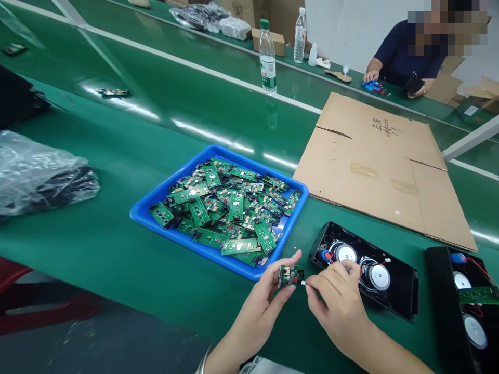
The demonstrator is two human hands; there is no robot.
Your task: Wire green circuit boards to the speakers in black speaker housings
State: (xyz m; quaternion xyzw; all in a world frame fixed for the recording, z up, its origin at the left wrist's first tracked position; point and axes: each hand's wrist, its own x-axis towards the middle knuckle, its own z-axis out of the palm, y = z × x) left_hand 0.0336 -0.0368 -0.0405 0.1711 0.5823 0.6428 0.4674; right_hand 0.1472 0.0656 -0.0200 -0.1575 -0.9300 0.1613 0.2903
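Observation:
My left hand [265,298] pinches a small green circuit board [290,276] between thumb and fingers, just in front of the blue tray [145,212]. My right hand [337,298] holds a small white connector [304,283] against the board's right edge. Thin wires run from it back to an open black speaker housing [393,298] with two round white drivers, lying right behind my right hand. The tray is heaped with several green circuit boards [230,210].
A second open speaker housing [444,311] lies at the far right. Flattened cardboard [382,161] lies behind the housings. A plastic bag [35,174] sits at left. Two water bottles [267,57] stand farther back. Another person's hands [372,78] work at the far side of the green belt.

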